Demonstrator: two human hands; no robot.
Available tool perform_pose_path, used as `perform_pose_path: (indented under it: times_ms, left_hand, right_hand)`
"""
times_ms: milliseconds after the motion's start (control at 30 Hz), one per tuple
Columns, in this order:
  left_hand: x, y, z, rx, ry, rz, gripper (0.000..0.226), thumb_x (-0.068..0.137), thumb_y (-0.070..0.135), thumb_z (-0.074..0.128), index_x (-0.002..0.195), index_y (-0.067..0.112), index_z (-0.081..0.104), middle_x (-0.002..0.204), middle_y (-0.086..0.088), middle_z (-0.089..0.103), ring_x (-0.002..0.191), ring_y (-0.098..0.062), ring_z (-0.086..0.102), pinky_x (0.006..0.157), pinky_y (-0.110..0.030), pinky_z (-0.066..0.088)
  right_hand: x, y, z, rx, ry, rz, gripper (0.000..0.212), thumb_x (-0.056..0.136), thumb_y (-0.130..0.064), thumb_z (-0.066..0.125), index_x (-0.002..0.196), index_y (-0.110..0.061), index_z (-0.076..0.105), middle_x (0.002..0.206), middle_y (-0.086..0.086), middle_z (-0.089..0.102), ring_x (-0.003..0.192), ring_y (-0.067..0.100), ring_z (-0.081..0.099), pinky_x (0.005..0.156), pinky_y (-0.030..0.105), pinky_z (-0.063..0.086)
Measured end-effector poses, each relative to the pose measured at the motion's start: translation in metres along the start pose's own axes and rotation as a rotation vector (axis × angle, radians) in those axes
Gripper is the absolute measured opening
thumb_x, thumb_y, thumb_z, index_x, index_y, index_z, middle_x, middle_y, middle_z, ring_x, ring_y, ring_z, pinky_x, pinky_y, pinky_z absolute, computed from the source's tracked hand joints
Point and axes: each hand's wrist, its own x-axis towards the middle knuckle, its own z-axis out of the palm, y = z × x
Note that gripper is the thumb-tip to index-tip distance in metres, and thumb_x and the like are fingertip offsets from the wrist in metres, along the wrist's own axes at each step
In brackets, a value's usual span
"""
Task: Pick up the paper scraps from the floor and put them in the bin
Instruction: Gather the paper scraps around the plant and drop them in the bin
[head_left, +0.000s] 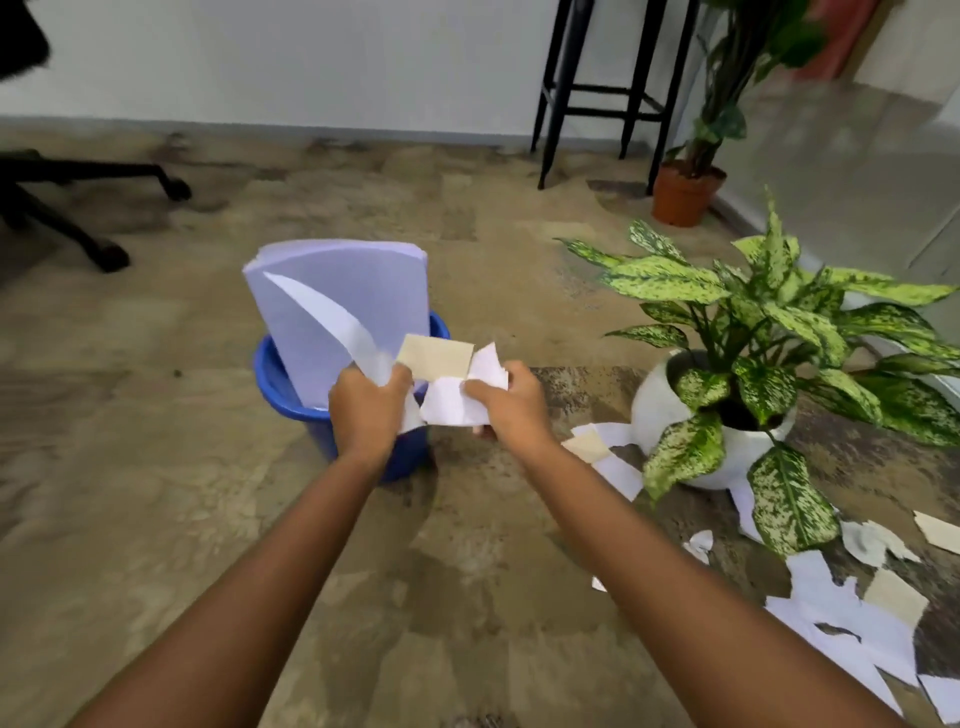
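Both hands grip paper scraps above the bin.

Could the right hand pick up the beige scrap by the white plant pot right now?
Probably not yet: the right hand is full, gripping white scraps by the blue bin. The beige scrap lies uncovered beside the white pot.

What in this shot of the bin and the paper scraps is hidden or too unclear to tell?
Head view:
- Inside of the blue bin: hidden by the tall sheets standing in it and the left hand.
- Floor scraps: cut off by the right and bottom edges; some hidden under the plant leaves.
- Office chair: cut by the left edge, blurred.
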Motion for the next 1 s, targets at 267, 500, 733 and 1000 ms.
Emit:
perform_pose_path:
  times_ms: [267, 500, 733, 1000]
  left_hand:
    - [0.077, 0.005, -0.035, -0.244, -0.076, -0.377, 0.041, 0.092, 0.013, 0.055, 0.130, -0.002, 0.048, 0.130, -0.014, 0.058, 0.114, -0.031, 0.059, 0.088, -0.040, 0.054]
    - [0.077, -0.001, -0.028, -0.261, -0.296, -0.438, 0.050, 0.092, 0.011, 0.058, 0.137, -0.002, 0.040, 0.117, -0.015, 0.058, 0.106, -0.028, 0.053, 0.086, -0.035, 0.049]
    - [0.054, -0.014, -0.008, 0.242, -0.242, -0.117, 0.046, 0.092, 0.015, 0.054, 0.132, -0.004, 0.041, 0.138, -0.022, 0.047, 0.126, -0.036, 0.045, 0.104, -0.040, 0.038]
    - [-0.033, -0.045, 0.013, 0.669, -0.377, 0.840, 0.049, 0.082, -0.002, 0.057, 0.131, 0.000, 0.050, 0.138, -0.019, 0.049, 0.134, -0.033, 0.043, 0.113, -0.039, 0.033]
  right_hand:
    - [0.020, -0.039, 0.062, 0.189, -0.080, 0.177, 0.031, 0.089, 0.002, 0.056, 0.117, -0.005, 0.046, 0.113, 0.011, 0.049, 0.105, 0.034, 0.060, 0.045, 0.021, 0.055]
    - [0.032, -0.042, 0.070, 0.182, -0.146, 0.242, 0.034, 0.091, 0.003, 0.052, 0.124, 0.006, 0.051, 0.126, 0.020, 0.056, 0.086, 0.027, 0.063, 0.079, 0.028, 0.055]
    - [0.022, -0.029, 0.046, 0.235, -0.152, 0.235, 0.028, 0.090, 0.004, 0.051, 0.117, 0.008, 0.057, 0.104, 0.017, 0.054, 0.085, 0.030, 0.066, 0.092, 0.033, 0.054]
    - [-0.004, 0.037, -0.022, -0.002, -0.099, 0.214, 0.020, 0.096, -0.002, 0.046, 0.107, 0.000, 0.062, 0.098, 0.014, 0.064, 0.084, 0.026, 0.066, 0.083, 0.033, 0.058]
